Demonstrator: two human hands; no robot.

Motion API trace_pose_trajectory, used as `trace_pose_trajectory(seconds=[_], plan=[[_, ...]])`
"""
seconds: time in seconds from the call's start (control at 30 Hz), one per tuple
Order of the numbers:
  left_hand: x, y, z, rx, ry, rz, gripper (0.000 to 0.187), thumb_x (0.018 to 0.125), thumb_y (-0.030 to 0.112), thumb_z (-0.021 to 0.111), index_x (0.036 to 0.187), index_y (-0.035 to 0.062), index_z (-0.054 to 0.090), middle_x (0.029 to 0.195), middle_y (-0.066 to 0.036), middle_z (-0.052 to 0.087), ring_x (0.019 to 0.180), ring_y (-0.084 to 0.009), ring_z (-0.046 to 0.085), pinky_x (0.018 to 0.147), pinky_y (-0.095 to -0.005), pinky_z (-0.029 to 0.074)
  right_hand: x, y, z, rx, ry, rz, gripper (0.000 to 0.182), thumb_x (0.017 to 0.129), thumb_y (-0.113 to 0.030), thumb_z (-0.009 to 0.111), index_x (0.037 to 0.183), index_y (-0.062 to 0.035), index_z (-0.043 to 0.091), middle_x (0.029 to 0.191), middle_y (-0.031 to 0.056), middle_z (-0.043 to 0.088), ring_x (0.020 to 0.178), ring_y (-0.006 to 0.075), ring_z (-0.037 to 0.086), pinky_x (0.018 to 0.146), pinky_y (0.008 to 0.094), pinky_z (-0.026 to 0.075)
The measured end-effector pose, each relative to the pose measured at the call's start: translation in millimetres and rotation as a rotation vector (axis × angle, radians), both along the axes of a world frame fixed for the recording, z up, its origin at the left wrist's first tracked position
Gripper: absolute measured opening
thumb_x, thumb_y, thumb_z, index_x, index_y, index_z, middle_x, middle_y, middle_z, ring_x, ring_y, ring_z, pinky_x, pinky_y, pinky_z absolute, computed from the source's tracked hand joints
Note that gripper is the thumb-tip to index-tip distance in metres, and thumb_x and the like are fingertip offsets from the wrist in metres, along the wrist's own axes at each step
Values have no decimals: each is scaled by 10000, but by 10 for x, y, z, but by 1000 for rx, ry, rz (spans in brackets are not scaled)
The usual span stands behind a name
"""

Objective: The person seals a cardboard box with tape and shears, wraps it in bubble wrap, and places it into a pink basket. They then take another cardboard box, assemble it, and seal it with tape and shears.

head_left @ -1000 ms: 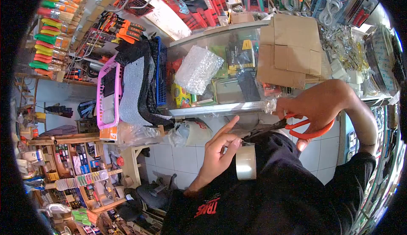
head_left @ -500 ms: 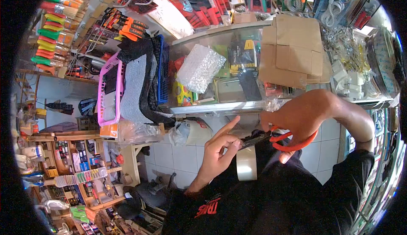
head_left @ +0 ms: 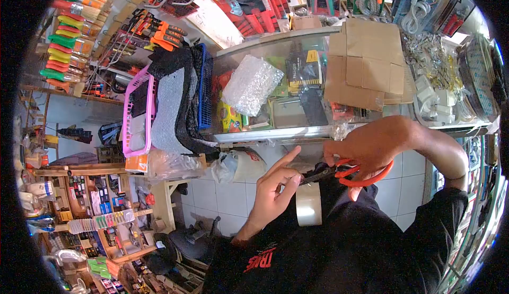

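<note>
"Two hands, yours, near the centre of the frame: what do the fingers hold?"

"Your right hand [head_left: 371, 145], right of centre, is clamped around the orange-handled scissors [head_left: 366, 182], blades pointing left. Your left hand [head_left: 273, 192] shows the index finger outstretched and the thumb folded against the curled fingers; whether these grip the adhesive-tape roll [head_left: 308, 205] just beside them, below centre, cannot be told."

"And how should you guide the blades?"

"In our judgement, steady your left hand, turn the blade tips away from its thumb, which lies close by, and stay clear of your black T-shirt [head_left: 339, 241]. The bubble-wrapped parcel [head_left: 252, 85], upper centre, rests on the glass display case [head_left: 275, 134], apart from both hands."
</note>
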State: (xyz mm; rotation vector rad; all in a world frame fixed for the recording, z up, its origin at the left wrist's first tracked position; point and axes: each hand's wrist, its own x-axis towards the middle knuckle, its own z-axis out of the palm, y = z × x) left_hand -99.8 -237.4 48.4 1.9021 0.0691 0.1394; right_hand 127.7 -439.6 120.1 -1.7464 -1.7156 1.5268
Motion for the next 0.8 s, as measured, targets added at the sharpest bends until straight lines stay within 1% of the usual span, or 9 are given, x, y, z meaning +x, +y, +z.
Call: trace_pose_trajectory(seconds=[0.1,0.2,0.3,0.4,0.5,0.6,0.8], plan=[[-8,-1,-15,4,11,-3,72,982,24,659,974,-46,669,1481,-255,589,767,-76,678,614,-224,488,-18,4,36,20,-48,6,586,906,-363,803,1294,-112,442,800,85,616,694,286,619,594,435,448],[-22,-14,15,13,48,1,70,981,22,660,975,-45,674,1475,-256,594,782,-82,674,644,-233,505,-39,8,114,-24,-84,-15,560,910,-380,795,1274,-112,465,816,87,631,710,288,630,610,431,454],[-33,-30,21,-4,20,17,67,979,22,664,975,-44,675,1465,-254,603,809,-91,676,660,-239,511,-56,12,32,-42,-80,-46,602,880,-439,821,1254,-110,482,824,89,639,725,289,638,627,432,461],[-43,-27,31,3,13,22,65,978,21,666,975,-43,676,1455,-255,610,843,-102,682,669,-238,512,-67,31,81,-48,-98,-33,736,824,-575,839,1265,-96,495,873,117,674,781,328,672,669,453,485],[-63,-18,40,-1,28,12,68,980,23,663,972,-43,678,1452,-261,609,869,-107,686,681,-240,511,-101,58,156,-92,-154,-10,890,767,-725,808,1290,-79,490,947,166,702,869,390,700,725,489,511],[-74,-14,35,-1,26,4,75,985,27,660,968,-44,680,1454,-268,605,883,-108,689,695,-244,509,-155,83,163,-135,-185,-18,995,733,-815,764,1318,-61,484,1012,215,711,948,440,704,780,512,524],[-87,-7,91,-11,38,4,85,990,39,661,979,-39,694,1466,-272,593,871,-98,683,697,-246,505,-171,148,138,-133,-183,-2,1053,711,-835,763,1335,-38,474,1007,222,709,954,445,705,783,516,530]])
